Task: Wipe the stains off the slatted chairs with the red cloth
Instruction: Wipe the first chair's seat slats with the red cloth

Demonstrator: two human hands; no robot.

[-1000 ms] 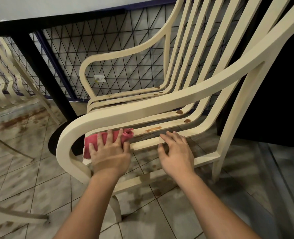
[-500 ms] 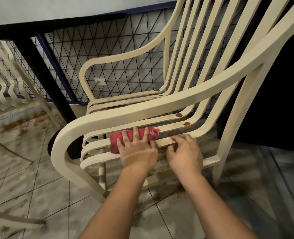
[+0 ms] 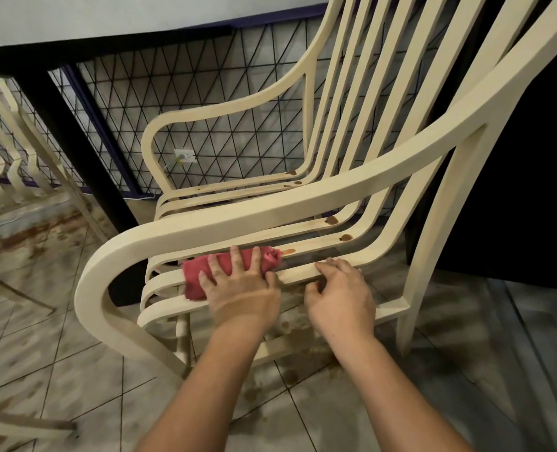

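Several brown stains show on the slatted chair, so we judge ourselves mid-wipe on the seat. Our left hand lies flat with fingers spread, pressing the red cloth onto the seat slats. The cloth sits under the palm and shows to the left of the hand and past the fingertips. Our right hand, just beside the left one's thumb, curls its fingers over the nearest slat and holds it, which we take as steadying the chair.

An orange streak lies just beyond the cloth's bunched end, ahead and right of the left fingertips. Two dark blobs sit farther on, where the slats bend up into the back. The next move, we judge, calls for pushing the cloth along the slats toward them with firm downward pressure.

Room is tight. The near armrest arches just above the left fingers, so the hand must keep low beneath it. Gaps between slats could snag the cloth's edges, and the right hand may need to shift aside.
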